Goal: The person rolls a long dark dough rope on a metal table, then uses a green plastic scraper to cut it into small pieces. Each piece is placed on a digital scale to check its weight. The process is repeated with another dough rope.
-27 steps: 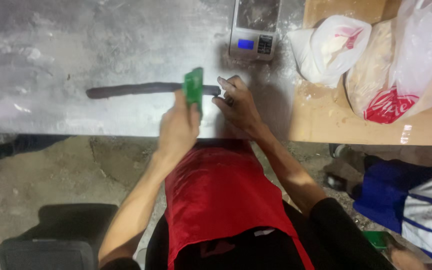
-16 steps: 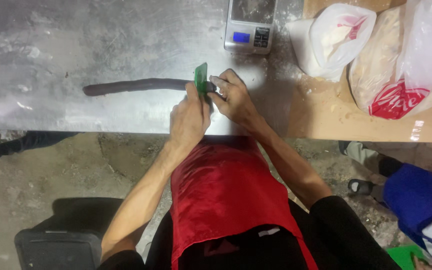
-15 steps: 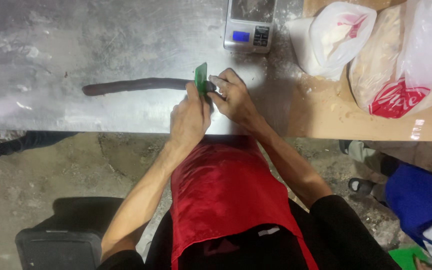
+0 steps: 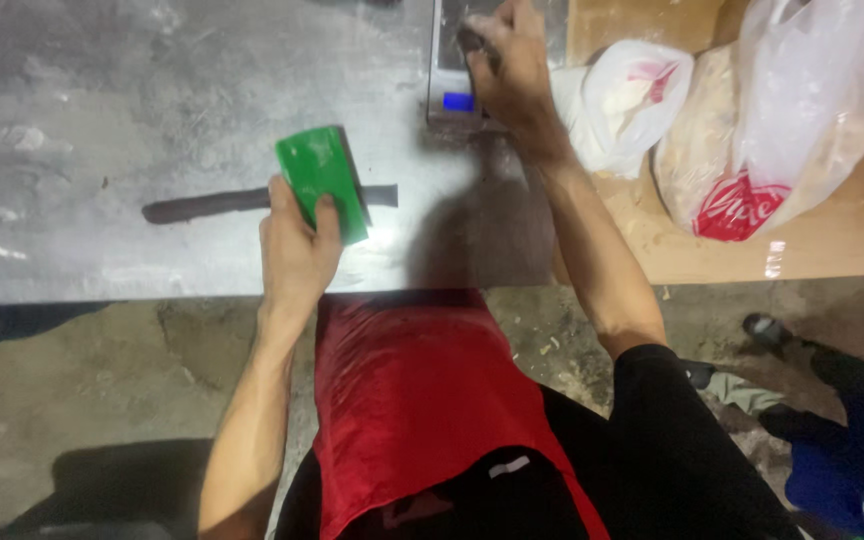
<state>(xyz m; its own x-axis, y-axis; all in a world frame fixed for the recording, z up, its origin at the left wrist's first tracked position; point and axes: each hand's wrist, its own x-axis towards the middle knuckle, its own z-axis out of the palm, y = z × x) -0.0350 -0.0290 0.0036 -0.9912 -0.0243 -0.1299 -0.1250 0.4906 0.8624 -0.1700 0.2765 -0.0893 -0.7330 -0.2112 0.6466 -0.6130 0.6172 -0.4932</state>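
Nearest us, a red apron (image 4: pixel 422 400) hangs against the edge of the tabletop (image 4: pixel 102 120) — a grey, flour-dusted metal surface.

Our left hand (image 4: pixel 297 245) grips a green scraper (image 4: pixel 324 182), fingers wrapped round its lower edge, thumb on the face. The blade is tilted up, and whether it touches the dark dough rope (image 4: pixel 222 204) we cannot tell. The rope lies flat across the tabletop, its right end poking out just past the scraper. Half a second ago the scraper stood upright across that end, with both hands bunched together over it. Now the blade leans back and the hands are well apart, so we judge that a cut has just been made.

Our right hand (image 4: pixel 512 60) has gone from the rope to the far edge of the tabletop, over the scale (image 4: pixel 457 70) with its small lit blue screen. Its fingers are curled and narrow, pinched on a small dark piece of dough (image 4: pixel 474 40) that is partly hidden. Whether the piece already rests on the platform or is held just above it, we cannot tell. We read this as a portion cut off the rope and brought over for weighing, while the long remainder waits beside the scraper.

To the right, on a wooden board (image 4: pixel 852 240), sit two plastic bags: a small white one (image 4: pixel 622 100) just beside the scale and a large clear one (image 4: pixel 782 120) with a red print. Below, bare concrete floor (image 4: pixel 72 400).
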